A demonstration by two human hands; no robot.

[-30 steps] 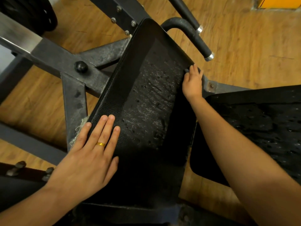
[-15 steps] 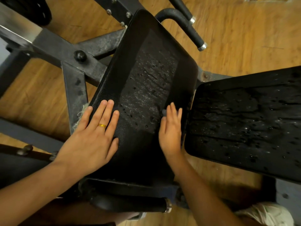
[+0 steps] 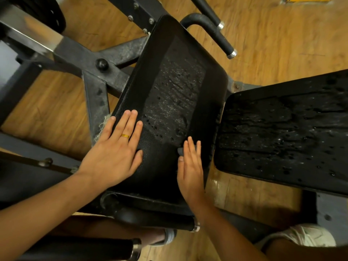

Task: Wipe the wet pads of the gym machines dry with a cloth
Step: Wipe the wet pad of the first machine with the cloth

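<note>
1. Black vinyl is filling the middle of the shot: the long pad (image 3: 169, 87) is sloping away from the camera, with water beads glistening down its centre strip and its lower end looking dull.
2. The left hand (image 3: 114, 155) is lying flat on the lower left edge of that pad, fingers straight and close together, gripping nothing, and a gold ring (image 3: 125, 136) is catching the light.
3. The right hand (image 3: 190, 170) is pressing flat on the lower right part of the same pad, fingers straight. A dark cloth (image 3: 180, 150) is peeking out from under it beside the thumb, with only a small corner showing.
4. Just to the right, a second pad (image 3: 282, 138) is sitting apart from both hands, and droplets and wet streaks are shining all over it.
5. A grey metal frame (image 3: 75, 53) is crossing behind on the left, a black handle (image 3: 220, 36) is poking out past the long pad's top, and a wooden floor (image 3: 273, 44) is showing underneath.
</note>
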